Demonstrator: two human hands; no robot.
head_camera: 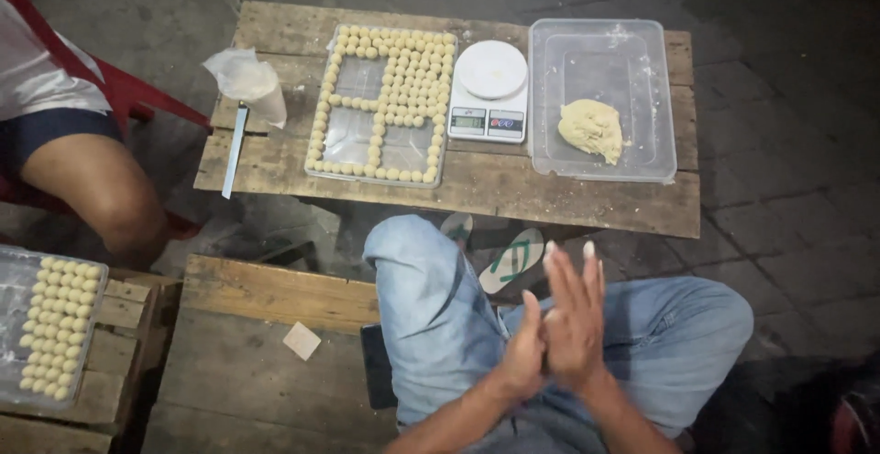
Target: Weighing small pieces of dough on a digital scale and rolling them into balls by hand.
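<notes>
My left hand [524, 351] and my right hand [575, 312] are pressed palm to palm over my lap, fingers straight; anything between the palms is hidden. On the low wooden table [477, 193] ahead sits a clear tray [353, 133] lined with several small dough balls [414, 78]. Right of it stands a white kitchen scale [490, 92]. Farther right, a clear plastic tub [642, 96] holds a lump of pale dough [591, 128].
A plastic bag [247, 83] and a flat blade [235, 151] lie on the table's left end. Another person's leg [92, 188] is at the left on a red chair. A second tray of dough balls [55, 321] rests on a crate. Sandals [509, 257] lie underfoot.
</notes>
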